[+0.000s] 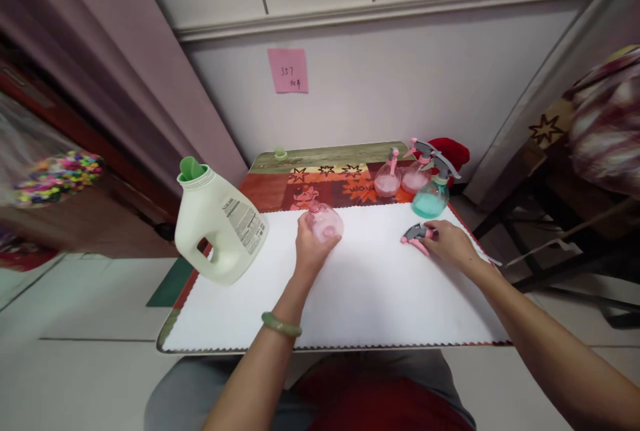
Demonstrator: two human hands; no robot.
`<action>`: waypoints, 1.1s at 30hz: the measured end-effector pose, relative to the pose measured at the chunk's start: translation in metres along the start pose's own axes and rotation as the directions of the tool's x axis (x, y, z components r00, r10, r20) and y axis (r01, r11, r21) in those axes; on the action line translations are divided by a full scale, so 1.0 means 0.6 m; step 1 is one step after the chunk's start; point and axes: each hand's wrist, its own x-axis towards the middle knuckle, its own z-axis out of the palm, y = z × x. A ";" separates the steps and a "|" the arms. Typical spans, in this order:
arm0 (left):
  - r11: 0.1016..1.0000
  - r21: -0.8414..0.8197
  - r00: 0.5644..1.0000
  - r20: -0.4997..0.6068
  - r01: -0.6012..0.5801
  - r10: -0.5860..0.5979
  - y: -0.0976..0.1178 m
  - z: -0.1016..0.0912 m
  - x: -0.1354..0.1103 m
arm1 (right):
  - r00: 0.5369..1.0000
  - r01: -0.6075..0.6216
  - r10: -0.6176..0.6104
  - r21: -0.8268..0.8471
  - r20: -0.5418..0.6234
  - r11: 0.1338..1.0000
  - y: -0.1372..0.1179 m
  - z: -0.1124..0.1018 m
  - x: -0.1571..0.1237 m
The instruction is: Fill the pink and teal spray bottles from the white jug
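My left hand [311, 244] is wrapped round a small clear pink bottle [326, 221] that has no top on it, standing on the white cloth [360, 291]. My right hand [449, 243] rests on the cloth to the right, its fingers closed on a grey and pink spray-trigger head [415, 235] lying there. A green bangle [281, 324] sits on my left wrist.
A large white detergent jug [220, 225] with an open green spout stands at the table's left edge. Two pink spray bottles [389, 177] and a teal one [431, 199] stand at the back right. A small green cap [281, 151] lies at the far edge. A chair stands to the right.
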 end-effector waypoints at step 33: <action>0.989 0.022 0.813 -0.571 0.149 -0.110 -0.035 -0.264 -0.208 | 0.747 0.586 -0.589 0.723 -0.308 0.365 -0.434 0.056 -0.161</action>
